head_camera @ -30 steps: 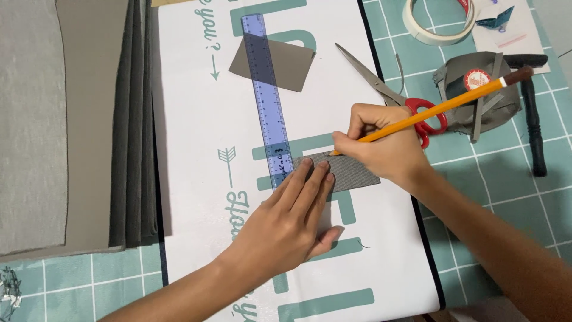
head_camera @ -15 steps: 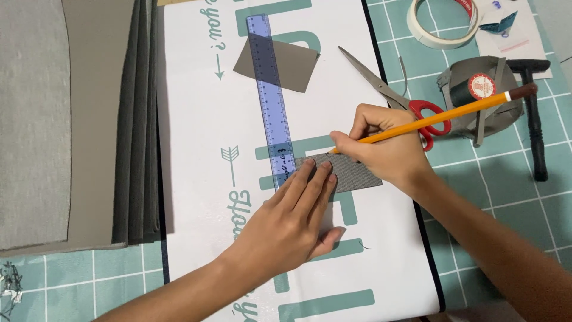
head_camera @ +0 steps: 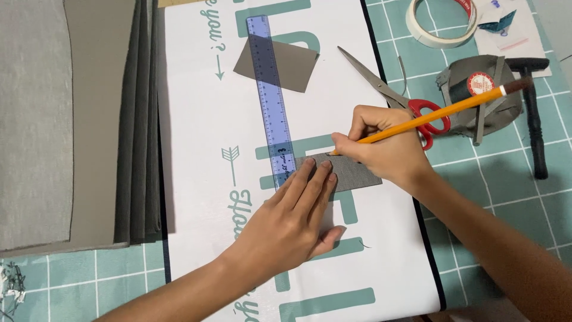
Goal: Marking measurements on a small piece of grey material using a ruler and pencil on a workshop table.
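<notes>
Scarcely moved, the right hand (head_camera: 384, 149) pinches a pencil (head_camera: 435, 113) at the grey strip's (head_camera: 351, 173) far-left edge; the left hand (head_camera: 292, 220), flat and open, pins its near-left end.

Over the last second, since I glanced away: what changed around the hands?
Little: the right hand slid the pencil tip slightly left along the grey piece. The left hand still presses the piece down; ruler and scissors stayed put.
</notes>
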